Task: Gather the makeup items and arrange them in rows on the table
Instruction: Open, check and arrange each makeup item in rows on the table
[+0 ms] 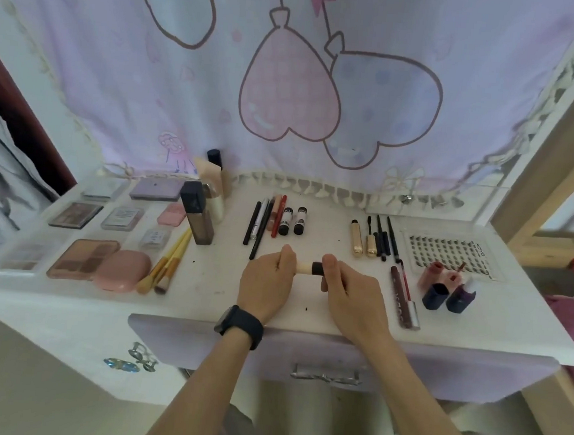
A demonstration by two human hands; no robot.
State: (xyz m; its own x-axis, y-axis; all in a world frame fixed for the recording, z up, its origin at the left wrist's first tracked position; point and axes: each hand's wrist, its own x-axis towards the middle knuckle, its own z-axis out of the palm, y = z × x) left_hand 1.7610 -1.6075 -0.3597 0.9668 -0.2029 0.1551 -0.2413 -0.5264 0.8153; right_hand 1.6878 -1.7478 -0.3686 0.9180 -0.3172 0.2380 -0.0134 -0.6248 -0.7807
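- Far left of the cream stick, your palettes (83,259) lie flat in rows on the white table (203,300). A pink compact (122,269) sits at their near right corner.
- Closer to the stick on that side, three brushes (168,266) lie side by side with their bristles toward you. Behind them a tall dark-capped bottle (198,217) stands upright.
- Behind the stick and a little left, a row of pencils (261,225) points away from you, with two short black-and-white tubes (292,221) at its right end.
- Your left hand (267,281), a dark watch (241,325) on its wrist, has its fingers curled round the stick's cream end.
- The cream stick (305,267) lies level between your hands, over the front middle of the table. You cannot tell from this view whether it touches the top.
- Your right hand (348,291) grips the stick's black end, fingers and thumb closed on it.
- Behind the stick to the right, two gold tubes (362,240) lie next to thin dark liners (385,238).
- Right of the stick, beside your right hand, a long burgundy tube (404,298) lies lengthwise.
- Far right of the stick, a clear lash tray (447,255) lies flat, with pink lip tubes (440,277) and navy caps (444,296) clustered in front of it.
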